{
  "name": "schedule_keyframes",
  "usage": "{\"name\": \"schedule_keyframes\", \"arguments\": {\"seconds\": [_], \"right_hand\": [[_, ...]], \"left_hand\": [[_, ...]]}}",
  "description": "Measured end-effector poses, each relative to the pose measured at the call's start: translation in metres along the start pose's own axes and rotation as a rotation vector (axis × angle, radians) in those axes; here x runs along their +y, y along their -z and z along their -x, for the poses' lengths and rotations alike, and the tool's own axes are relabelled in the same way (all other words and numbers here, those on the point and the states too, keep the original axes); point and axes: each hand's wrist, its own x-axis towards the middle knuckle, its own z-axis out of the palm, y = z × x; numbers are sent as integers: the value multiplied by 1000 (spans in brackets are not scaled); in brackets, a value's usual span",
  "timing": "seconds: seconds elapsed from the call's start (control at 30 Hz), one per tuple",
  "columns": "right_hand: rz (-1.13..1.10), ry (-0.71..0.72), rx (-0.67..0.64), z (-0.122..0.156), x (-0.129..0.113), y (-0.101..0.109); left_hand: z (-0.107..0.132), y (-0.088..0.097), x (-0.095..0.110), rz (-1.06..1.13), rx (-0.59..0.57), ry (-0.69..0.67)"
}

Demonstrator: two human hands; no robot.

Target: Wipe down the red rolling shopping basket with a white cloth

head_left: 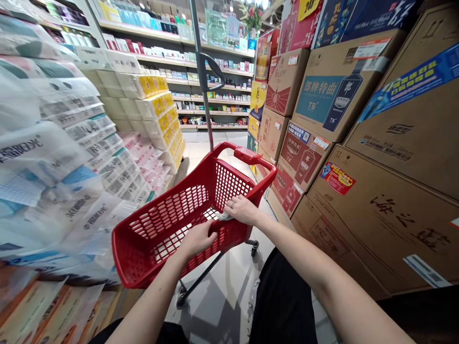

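Observation:
A red plastic shopping cart [168,200] with latticed basket walls stands slantwise in front of me, and no goods show inside it. My left hand [197,240] is closed over the near rim of its basket, fingers hooked inward and thumb toward me. Just to the right, my right hand [242,210] rests on the same rim, pressing a crumpled white wipe or tissue [223,216] against it. A ring shows on one right finger. The cart's push handle [247,155] is at the far right end, and a grey pole with a loop [211,71] rises beyond it.
Plastic-wrapped tissue packs [107,157] are piled at my left, with flat packages [53,310] below them. Stacked cardboard cartons [387,215] wall the right side. Shelves of bottles and boxes [215,71] cross the back. Cart wheels [182,298] stand on pale floor tiles.

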Motion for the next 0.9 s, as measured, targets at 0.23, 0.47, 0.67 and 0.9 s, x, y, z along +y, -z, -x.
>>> {"name": "schedule_keyframes", "arguments": {"seconds": [0.23,0.47,0.67,0.9], "right_hand": [[51,-100,23,38,78,16],[37,-102,31,43,95,3],[75,-94,70,40,98,-7],[78,-98,48,32,75,-4]], "left_hand": [[0,0,-4,-4,15,-21],[-3,9,-1,83,-49,-10],[23,10,-21,96,-73,50],[28,5,-27,-50,-49,64]]}}
